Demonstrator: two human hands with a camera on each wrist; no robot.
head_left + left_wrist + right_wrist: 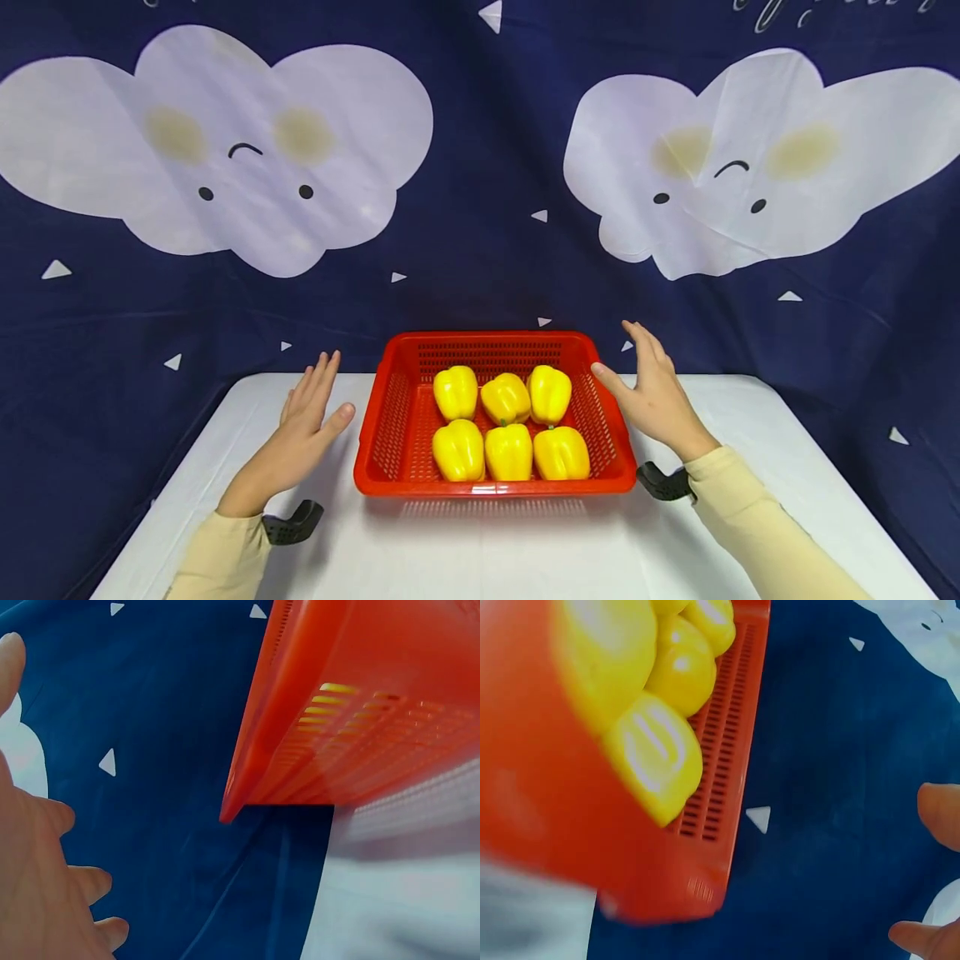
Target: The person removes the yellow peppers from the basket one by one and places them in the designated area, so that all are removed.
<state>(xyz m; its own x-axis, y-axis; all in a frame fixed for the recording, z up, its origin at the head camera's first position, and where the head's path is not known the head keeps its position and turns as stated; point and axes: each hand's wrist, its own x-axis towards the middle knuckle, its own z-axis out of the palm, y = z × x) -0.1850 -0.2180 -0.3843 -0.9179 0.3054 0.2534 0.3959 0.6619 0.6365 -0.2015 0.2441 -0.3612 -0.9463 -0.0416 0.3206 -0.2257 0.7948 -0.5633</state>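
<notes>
A red plastic basket point(495, 488) with slotted walls stands on the white table, holding several yellow bell peppers point(509, 452) in two rows. To its left, my left hand point(300, 433) is held with fingers straight and thumb apart, not touching the basket. My right hand point(656, 396) is at the basket's right side, fingers extended; in the head view its thumb overlaps the rim, and I cannot tell whether it touches. The left wrist view shows the basket's outer wall point(405, 645). In the right wrist view, peppers point(656, 754) show inside the basket.
The white table point(480, 550) extends around the basket. Behind it hangs a dark blue cloth point(495, 250) printed with white clouds and small triangles. A black band point(294, 523) sits on the left wrist, and another band point(663, 482) on the right.
</notes>
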